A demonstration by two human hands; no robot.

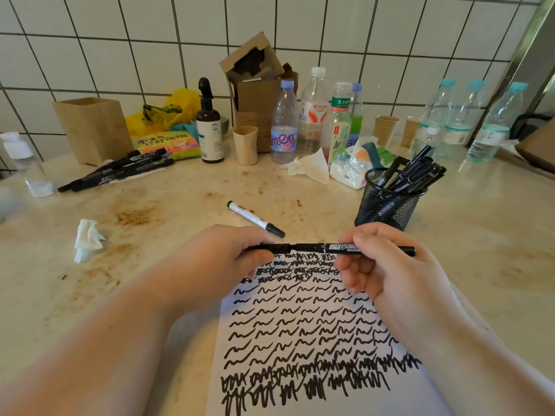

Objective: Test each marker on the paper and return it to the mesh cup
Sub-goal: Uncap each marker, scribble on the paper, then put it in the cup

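countertop (480, 235) stained | paper (300, 325) at 6 o'clock, covered in black squiggles | mesh cup (387, 205) at 2 o'clock, full of markers | left hand (222, 256) fingers clamped on cap end | right hand (381, 265) pinching barrel | black marker (312, 248) held level over paper's top edge | white marker (255, 219) lying at 12 o'clock

Way to the cup: my right hand (387, 265) sits just beside the mesh cup (387, 202); nothing between.
Cup mouth: crowded with markers leaning right; left part free.
Left: white marker (255, 219) lies near my left hand (222, 259).
Behind: bottles (312, 115), tissue (312, 168).
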